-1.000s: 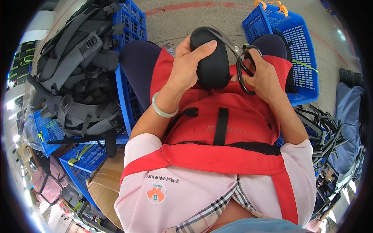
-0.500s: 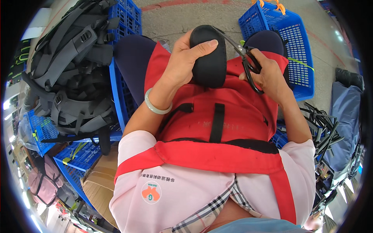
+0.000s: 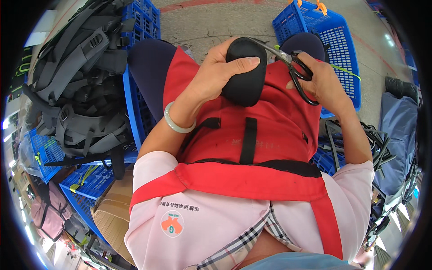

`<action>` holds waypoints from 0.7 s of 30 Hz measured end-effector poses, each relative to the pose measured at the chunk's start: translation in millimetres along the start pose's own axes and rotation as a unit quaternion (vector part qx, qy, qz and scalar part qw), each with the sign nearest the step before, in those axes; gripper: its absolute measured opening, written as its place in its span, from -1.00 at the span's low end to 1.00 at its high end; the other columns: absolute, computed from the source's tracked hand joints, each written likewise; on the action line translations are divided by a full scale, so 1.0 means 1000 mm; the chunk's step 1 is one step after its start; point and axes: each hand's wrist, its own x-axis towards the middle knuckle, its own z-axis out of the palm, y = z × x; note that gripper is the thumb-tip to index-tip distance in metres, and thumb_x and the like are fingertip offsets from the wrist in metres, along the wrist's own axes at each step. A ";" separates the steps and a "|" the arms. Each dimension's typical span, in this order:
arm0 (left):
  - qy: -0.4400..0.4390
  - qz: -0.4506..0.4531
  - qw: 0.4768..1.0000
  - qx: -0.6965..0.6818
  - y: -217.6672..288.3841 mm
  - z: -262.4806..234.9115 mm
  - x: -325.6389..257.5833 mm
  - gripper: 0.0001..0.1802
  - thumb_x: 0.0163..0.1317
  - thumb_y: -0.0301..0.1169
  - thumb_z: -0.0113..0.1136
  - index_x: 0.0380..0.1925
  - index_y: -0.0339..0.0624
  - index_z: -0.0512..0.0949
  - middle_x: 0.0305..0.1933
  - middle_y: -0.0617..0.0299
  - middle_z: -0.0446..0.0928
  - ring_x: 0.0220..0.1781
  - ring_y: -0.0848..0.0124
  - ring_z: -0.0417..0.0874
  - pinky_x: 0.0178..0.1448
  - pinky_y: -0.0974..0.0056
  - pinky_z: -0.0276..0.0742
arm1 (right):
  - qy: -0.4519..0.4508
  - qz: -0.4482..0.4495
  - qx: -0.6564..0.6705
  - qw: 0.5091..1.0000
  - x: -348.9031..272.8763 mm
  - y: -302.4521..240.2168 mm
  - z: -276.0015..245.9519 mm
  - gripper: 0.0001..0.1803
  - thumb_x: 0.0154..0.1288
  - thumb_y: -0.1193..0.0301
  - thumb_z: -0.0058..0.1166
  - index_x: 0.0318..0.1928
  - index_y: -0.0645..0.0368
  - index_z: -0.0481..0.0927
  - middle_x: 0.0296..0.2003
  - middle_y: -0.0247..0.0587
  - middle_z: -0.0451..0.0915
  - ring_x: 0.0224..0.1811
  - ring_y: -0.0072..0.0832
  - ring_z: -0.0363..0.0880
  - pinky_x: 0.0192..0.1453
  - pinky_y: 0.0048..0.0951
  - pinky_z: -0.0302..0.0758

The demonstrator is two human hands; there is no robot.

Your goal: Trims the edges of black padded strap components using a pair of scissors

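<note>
A black padded piece with rounded ends (image 3: pixel 248 83) is gripped by my left hand (image 3: pixel 220 69), the thumb lying across its face. My right hand (image 3: pixel 321 83) has its fingers in the loops of a pair of black-handled scissors (image 3: pixel 284 56). The handles are spread apart, and the blades point to the upper left, their tips at the far edge of the padded piece. Whether the blades touch it I cannot tell. Both hands are above my lap, over a red apron (image 3: pixel 211 139).
A large heap of black and grey straps (image 3: pixel 90 85) sits on a blue crate (image 3: pixel 131 105) at my left. Beyond my right knee stands a blue basket (image 3: pixel 339 49). Black strips (image 3: pixel 378 146) lie in a pile at my right, near dark blue fabric (image 3: pixel 396 135). A cardboard box (image 3: pixel 112 213) is at lower left.
The padded piece has turned slightly in my left hand and come a little nearer. My right hand has shifted rightward with the scissors, whose handles now look wider apart.
</note>
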 end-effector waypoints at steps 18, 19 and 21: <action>-0.081 -0.063 0.993 0.061 0.000 0.004 -0.009 -0.74 0.19 -0.43 0.29 -0.13 -0.26 0.54 -0.28 0.34 0.58 -0.25 0.58 0.56 -0.12 0.45 0.50 | -0.074 -0.088 -0.121 0.986 0.011 0.005 -0.037 -0.44 -0.06 0.30 0.40 -0.10 0.23 0.39 -0.51 -0.06 0.39 -0.49 -0.11 0.30 -0.34 -0.26 0.33; -0.078 -0.064 0.993 0.058 0.001 0.003 -0.009 -0.75 0.19 -0.43 0.29 -0.14 -0.26 0.54 -0.28 0.34 0.58 -0.25 0.58 0.56 -0.12 0.45 0.50 | -0.073 -0.087 -0.120 0.986 0.012 0.004 -0.036 -0.44 -0.06 0.30 0.40 -0.10 0.23 0.39 -0.51 -0.06 0.39 -0.49 -0.11 0.30 -0.34 -0.26 0.33; -0.076 -0.066 0.993 0.057 0.000 0.003 -0.008 -0.75 0.19 -0.43 0.29 -0.15 -0.25 0.54 -0.28 0.35 0.58 -0.25 0.58 0.56 -0.12 0.45 0.49 | -0.122 -0.035 -0.036 0.991 0.013 0.004 -0.030 -0.45 -0.01 0.17 0.38 -0.14 0.25 0.43 -0.55 0.00 0.37 -0.48 -0.02 0.35 -0.35 -0.17 0.31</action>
